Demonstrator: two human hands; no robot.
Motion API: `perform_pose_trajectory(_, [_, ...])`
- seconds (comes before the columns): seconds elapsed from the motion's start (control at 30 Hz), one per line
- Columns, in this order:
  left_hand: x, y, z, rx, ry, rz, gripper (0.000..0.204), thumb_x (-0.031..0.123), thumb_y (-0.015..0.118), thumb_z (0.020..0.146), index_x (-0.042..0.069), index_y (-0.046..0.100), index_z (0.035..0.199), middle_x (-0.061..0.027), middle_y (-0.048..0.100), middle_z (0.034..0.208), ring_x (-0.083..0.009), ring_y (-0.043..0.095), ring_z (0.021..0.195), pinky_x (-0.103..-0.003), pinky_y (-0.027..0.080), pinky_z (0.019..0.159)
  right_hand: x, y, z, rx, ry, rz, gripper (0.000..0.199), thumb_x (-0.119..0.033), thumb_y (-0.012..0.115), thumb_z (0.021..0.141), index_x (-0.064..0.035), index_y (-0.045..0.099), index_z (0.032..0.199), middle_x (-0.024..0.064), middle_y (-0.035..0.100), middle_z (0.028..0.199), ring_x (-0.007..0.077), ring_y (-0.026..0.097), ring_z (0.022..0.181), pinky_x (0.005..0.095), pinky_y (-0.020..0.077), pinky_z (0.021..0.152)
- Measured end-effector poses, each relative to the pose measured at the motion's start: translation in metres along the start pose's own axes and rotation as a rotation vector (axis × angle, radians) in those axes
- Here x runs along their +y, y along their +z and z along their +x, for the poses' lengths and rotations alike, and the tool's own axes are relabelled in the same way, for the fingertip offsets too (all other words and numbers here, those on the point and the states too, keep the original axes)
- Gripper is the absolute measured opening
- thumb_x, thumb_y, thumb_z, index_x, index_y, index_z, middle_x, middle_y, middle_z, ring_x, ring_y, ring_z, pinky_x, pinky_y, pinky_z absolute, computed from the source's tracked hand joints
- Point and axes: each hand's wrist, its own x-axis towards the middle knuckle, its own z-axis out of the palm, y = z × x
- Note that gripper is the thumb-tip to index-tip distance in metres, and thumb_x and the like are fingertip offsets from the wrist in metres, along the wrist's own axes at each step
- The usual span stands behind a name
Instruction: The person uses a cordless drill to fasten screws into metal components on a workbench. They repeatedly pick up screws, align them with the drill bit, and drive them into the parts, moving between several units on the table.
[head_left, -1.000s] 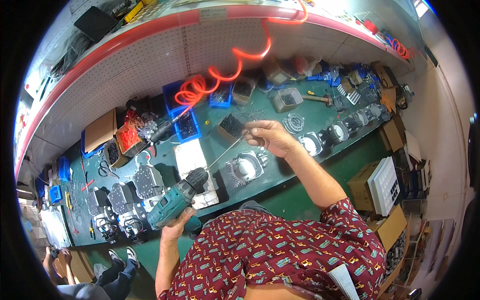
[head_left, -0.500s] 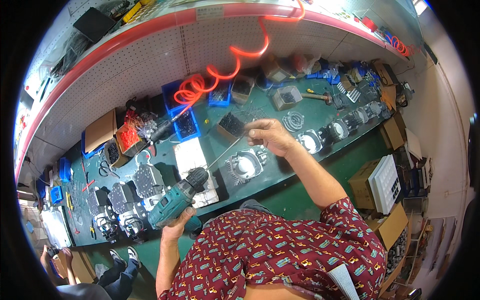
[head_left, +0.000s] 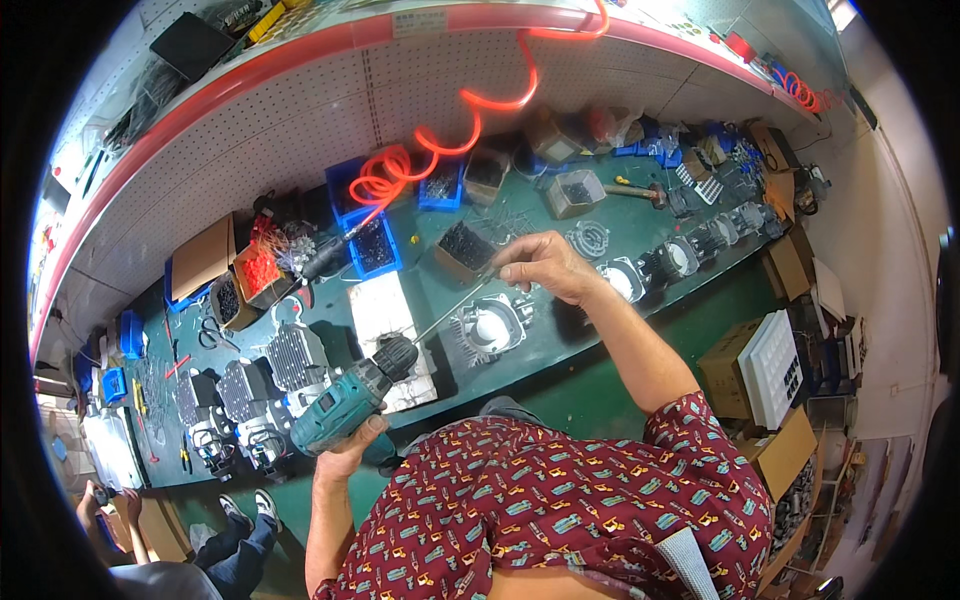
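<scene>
My left hand [head_left: 352, 450] is wrapped round the grip of a teal and black cordless drill [head_left: 335, 410], whose chuck points up and to the right. A long thin bit [head_left: 448, 313] runs from the chuck toward my right hand [head_left: 548, 270]. At the bit's far end my right thumb and fingers are pinched together; whatever small thing they hold is hidden. Below that hand, on the bench, lies a finned metal housing [head_left: 492, 328] with a round pale opening. Just beyond the bit's tip stands an open carton of small black parts [head_left: 464, 250].
On the green bench [head_left: 530, 370], finned motor units [head_left: 250, 395] stand at left and a row of housings [head_left: 680, 258] at right. A white block [head_left: 385, 310] lies beside the drill. Blue bins [head_left: 373, 248] and a coiled red hose [head_left: 385, 180] are behind. Another person [head_left: 215, 555] is at lower left.
The drill has shifted very slightly left and my right fingers slightly down, still pinched at the bit's end. Little else differs.
</scene>
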Motion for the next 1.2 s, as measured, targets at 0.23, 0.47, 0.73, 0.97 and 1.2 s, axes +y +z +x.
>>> perform_pose_trajectory(0.23, [0.003, 0.001, -0.002, -0.013, 0.013, -0.014, 0.037, 0.016, 0.085, 0.080, 0.006, 0.068, 0.111, -0.0035, 0.069, 0.098, -0.0158, 0.065, 0.089, -0.032, 0.055, 0.079, 0.001, -0.002, -0.001, -0.003, -0.060, -0.195, 0.023, -0.012, 0.078, 0.084, -0.0012, 0.075, 0.103, 0.0031, 0.072, 0.089, 0.0072, 0.061, 0.078, 0.0238, 0.0496, 0.070])
perform_pose_trajectory(0.47, [-0.005, -0.002, -0.003, -0.073, -0.026, -0.057, 0.030, 0.013, 0.082, 0.083, 0.004, 0.067, 0.107, -0.0031, 0.067, 0.092, -0.0151, 0.064, 0.084, -0.032, 0.054, 0.076, -0.007, -0.002, -0.005, -0.023, 0.082, -0.118, 0.022, -0.016, 0.080, 0.084, -0.0026, 0.075, 0.100, -0.0004, 0.070, 0.087, 0.0059, 0.059, 0.077, 0.0214, 0.0457, 0.067])
perform_pose_trajectory(0.73, [-0.010, -0.002, -0.002, -0.065, -0.022, -0.057, 0.029, 0.014, 0.080, 0.084, 0.004, 0.066, 0.108, -0.0040, 0.067, 0.092, -0.0160, 0.064, 0.083, -0.032, 0.054, 0.075, -0.004, -0.006, -0.001, -0.064, 0.129, -0.109, 0.026, -0.018, 0.078, 0.084, -0.0018, 0.074, 0.104, 0.0008, 0.071, 0.090, 0.0075, 0.060, 0.080, 0.0225, 0.0474, 0.070])
perform_pose_trajectory(0.97, [-0.009, -0.003, 0.003, -0.079, -0.017, -0.016, 0.031, 0.014, 0.081, 0.084, 0.004, 0.066, 0.108, -0.0040, 0.067, 0.091, -0.0159, 0.064, 0.084, -0.032, 0.054, 0.076, 0.000, -0.008, 0.004, -0.109, 0.156, -0.047, 0.026, -0.020, 0.077, 0.085, -0.0018, 0.073, 0.104, 0.0006, 0.070, 0.090, 0.0069, 0.059, 0.078, 0.0216, 0.0462, 0.068])
perform_pose_trajectory(1.2, [-0.009, -0.006, 0.008, -0.073, -0.028, -0.005, 0.030, 0.014, 0.081, 0.084, 0.004, 0.066, 0.108, -0.0039, 0.068, 0.091, -0.0154, 0.064, 0.084, -0.032, 0.054, 0.076, -0.007, -0.002, 0.007, -0.096, 0.164, -0.001, 0.019, -0.017, 0.078, 0.086, -0.0023, 0.072, 0.097, -0.0036, 0.065, 0.081, 0.0021, 0.050, 0.064, 0.0169, 0.0358, 0.054])
